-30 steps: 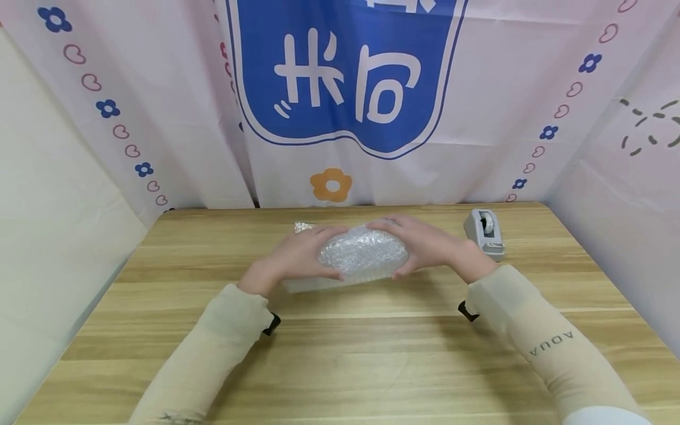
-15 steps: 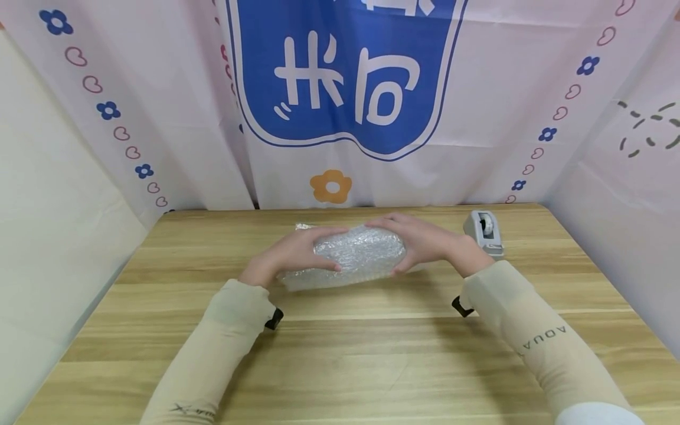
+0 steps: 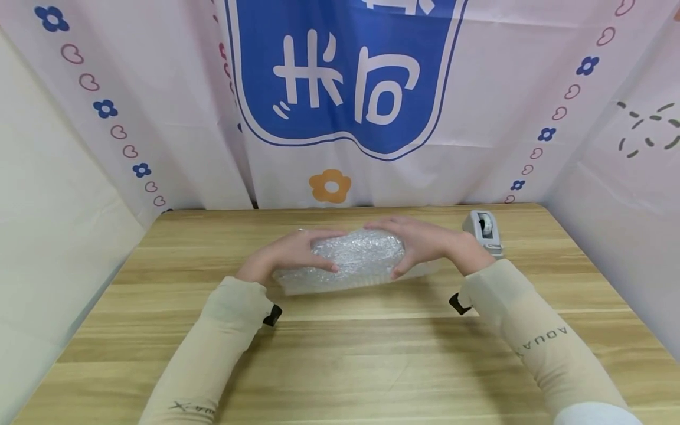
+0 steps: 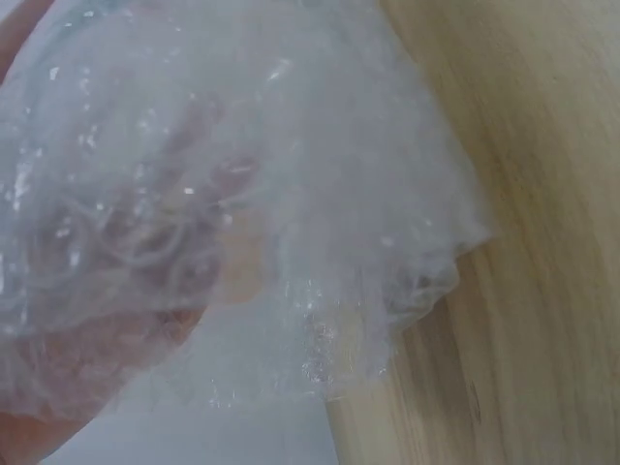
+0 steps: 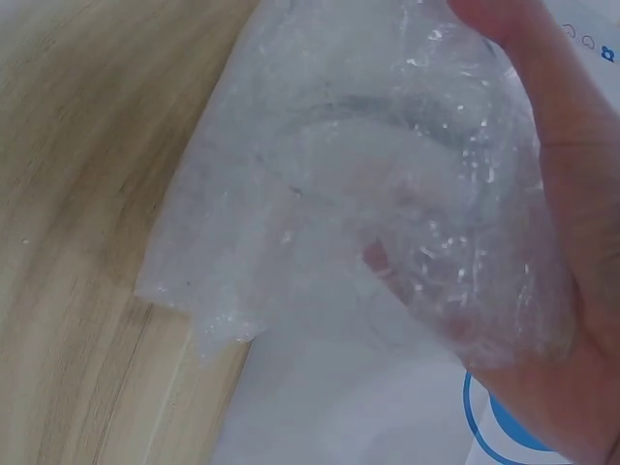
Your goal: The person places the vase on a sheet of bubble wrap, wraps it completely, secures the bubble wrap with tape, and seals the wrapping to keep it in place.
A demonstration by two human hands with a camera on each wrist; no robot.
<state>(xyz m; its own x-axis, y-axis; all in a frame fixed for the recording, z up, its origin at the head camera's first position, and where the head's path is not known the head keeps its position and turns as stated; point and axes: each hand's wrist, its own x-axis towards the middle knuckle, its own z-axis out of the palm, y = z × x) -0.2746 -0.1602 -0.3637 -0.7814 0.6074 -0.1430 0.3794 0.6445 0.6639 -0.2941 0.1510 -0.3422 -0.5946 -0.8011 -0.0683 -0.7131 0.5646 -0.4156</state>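
Observation:
A roll of clear bubble wrap point(image 3: 361, 255) lies across the far middle part of the wooden table. My left hand point(image 3: 294, 251) grips its left end, thumb on the near side and fingers over the top. The right end is held the same way by my right hand point(image 3: 425, 242). A loose edge of the wrap hangs out along the near side. In the left wrist view the bubble wrap point(image 4: 358, 165) spreads past the fingers in a crumpled open end. A faint curved outline shows through the bubble wrap point(image 5: 242, 223) in the right wrist view; what is inside, I cannot tell.
A grey tape dispenser point(image 3: 483, 233) with a roll of tape stands at the back right, just beyond my right wrist. Behind the wooden table point(image 3: 340, 366) hangs a printed cloth point(image 3: 478, 118), and pale cloth walls close in both sides.
The bubble wrap turns slightly toward me between my hands. Its corner at the far left has mostly dropped from sight, and more loose wrap shows at the near right.

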